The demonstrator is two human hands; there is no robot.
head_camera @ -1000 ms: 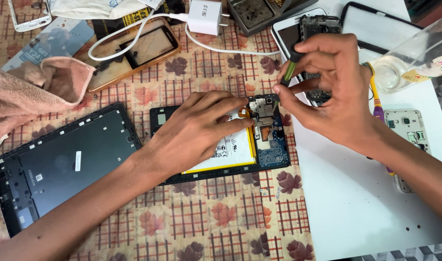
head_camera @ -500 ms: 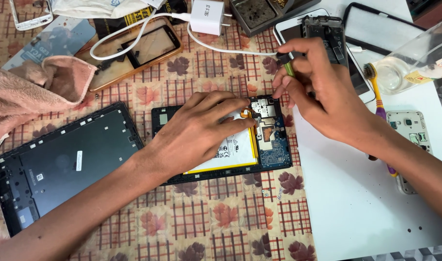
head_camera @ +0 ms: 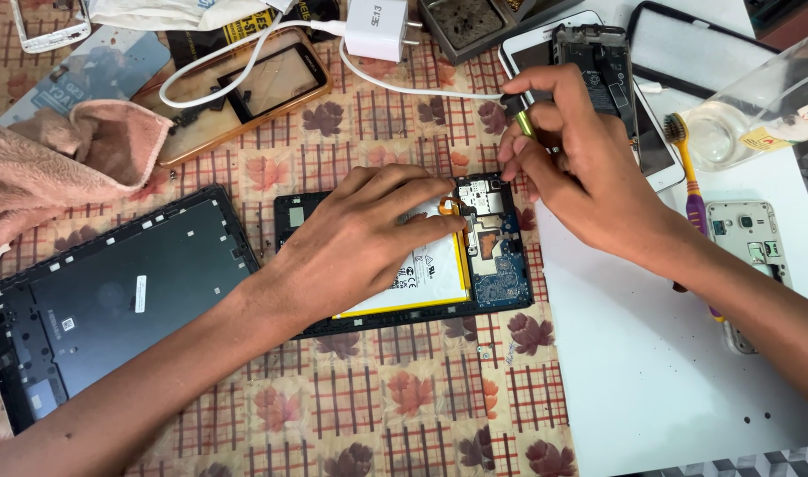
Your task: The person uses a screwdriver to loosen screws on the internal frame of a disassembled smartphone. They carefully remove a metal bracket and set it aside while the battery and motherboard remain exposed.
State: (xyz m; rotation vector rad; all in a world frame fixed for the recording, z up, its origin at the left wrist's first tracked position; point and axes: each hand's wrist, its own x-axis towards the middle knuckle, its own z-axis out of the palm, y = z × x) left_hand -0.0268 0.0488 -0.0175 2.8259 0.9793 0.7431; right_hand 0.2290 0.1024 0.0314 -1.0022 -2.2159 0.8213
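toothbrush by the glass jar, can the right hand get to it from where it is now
Probably yes. The right hand holds a small green-handled tool, but the toothbrush lies uncovered on the white sheet just beside its wrist, with nothing between them.

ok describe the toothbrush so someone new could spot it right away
Start at the white sheet covering the table's right side. Along its upper edge, beside the clear plastic bottle, lies the toothbrush. Its purple and orange handle and bristled head set it apart from the phone parts around it.
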